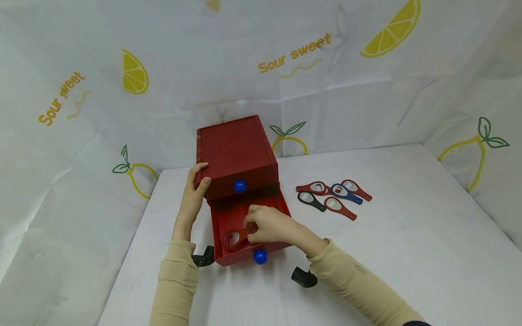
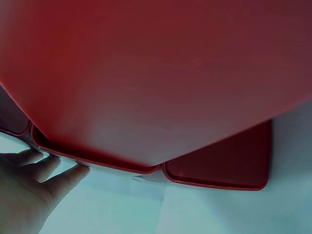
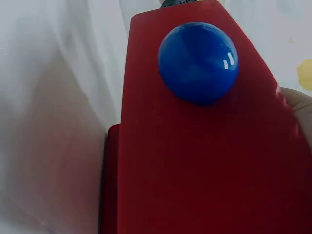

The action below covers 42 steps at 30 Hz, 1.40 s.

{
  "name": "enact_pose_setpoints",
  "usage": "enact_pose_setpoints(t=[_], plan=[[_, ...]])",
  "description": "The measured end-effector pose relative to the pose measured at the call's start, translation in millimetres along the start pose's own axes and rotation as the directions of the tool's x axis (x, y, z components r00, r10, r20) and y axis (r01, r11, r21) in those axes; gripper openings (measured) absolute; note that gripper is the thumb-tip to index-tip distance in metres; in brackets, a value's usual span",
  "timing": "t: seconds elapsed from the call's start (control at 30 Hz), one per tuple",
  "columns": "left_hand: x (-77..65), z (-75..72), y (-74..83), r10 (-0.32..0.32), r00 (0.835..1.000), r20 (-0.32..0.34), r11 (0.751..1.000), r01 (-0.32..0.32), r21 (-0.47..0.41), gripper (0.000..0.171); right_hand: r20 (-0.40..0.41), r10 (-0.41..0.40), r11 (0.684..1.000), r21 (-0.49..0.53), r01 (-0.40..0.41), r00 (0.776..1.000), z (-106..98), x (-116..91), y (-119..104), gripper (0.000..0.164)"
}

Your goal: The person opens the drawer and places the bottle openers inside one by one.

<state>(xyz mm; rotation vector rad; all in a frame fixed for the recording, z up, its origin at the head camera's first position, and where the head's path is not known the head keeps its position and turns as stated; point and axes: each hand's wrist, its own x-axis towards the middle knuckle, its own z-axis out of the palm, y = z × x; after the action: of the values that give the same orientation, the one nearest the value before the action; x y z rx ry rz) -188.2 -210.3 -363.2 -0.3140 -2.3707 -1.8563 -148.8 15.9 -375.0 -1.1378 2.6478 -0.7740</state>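
Note:
A red two-drawer box (image 1: 236, 147) stands near the back of the table, its upper drawer closed and its lower drawer (image 1: 219, 246) pulled out. My left hand (image 1: 191, 201) rests against the box's left side near the front corner; in the left wrist view its fingertips (image 2: 80, 170) touch the side wall. Inside the lower drawer, my right hand (image 1: 271, 224) pinches the handle end of a red bottle opener (image 1: 231, 240). That opener's round head points left, low over the drawer floor. The right wrist view shows the drawer's front and blue knob (image 3: 197, 63), hiding the opener.
Right of the box lie several bottle openers: a green one (image 1: 311, 201), a blue one (image 1: 346, 194) and some red ones (image 1: 340, 208). The upper drawer has a blue knob (image 1: 239, 186). A white printed cloth (image 1: 346, 99) hangs behind the table.

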Motion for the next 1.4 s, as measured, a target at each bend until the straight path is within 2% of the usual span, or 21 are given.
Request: enact_pose_setpoints(t=[0.07,0.3,0.4,0.73,1.2,1.3,1.4], plan=[[-0.1,0.0,-0.3,0.003,1.0,0.0,1.0,-0.003,-0.007,0.048,0.004,0.01,1.0,0.002,-0.01,1.0,0.5,1.2,-0.2,0.016],[8.1,-4.0,-21.5,0.029,1.0,-0.006,0.999,-0.029,-0.027,0.046,0.039,0.05,0.998,0.03,-0.051,0.998,3.3,3.5,2.5,0.015],[9.6,-4.2,-24.6,0.031,0.999,-0.008,0.999,-0.031,-0.02,0.047,0.053,0.067,0.996,0.047,-0.07,0.996,4.0,4.1,4.2,0.014],[10.8,-4.8,-23.6,-0.003,1.0,-0.007,1.0,0.003,-0.031,0.045,0.1,0.096,0.989,0.105,-0.107,0.99,5.3,6.5,7.0,0.013],[9.3,-4.3,-24.3,0.014,1.0,-0.016,1.0,-0.014,-0.023,0.047,0.125,0.11,0.98,0.154,-0.129,0.986,6.6,6.8,9.8,0.013],[8.8,-3.8,-22.7,0.004,1.0,-0.014,1.0,-0.004,-0.018,0.045,0.127,0.11,0.979,0.159,-0.13,0.986,7.0,6.4,10.0,0.013],[5.5,-2.2,-14.7,-0.011,1.0,-0.009,1.0,0.011,-0.014,0.045,0.126,0.108,0.978,0.163,-0.128,0.986,7.4,6.2,9.8,0.013]])
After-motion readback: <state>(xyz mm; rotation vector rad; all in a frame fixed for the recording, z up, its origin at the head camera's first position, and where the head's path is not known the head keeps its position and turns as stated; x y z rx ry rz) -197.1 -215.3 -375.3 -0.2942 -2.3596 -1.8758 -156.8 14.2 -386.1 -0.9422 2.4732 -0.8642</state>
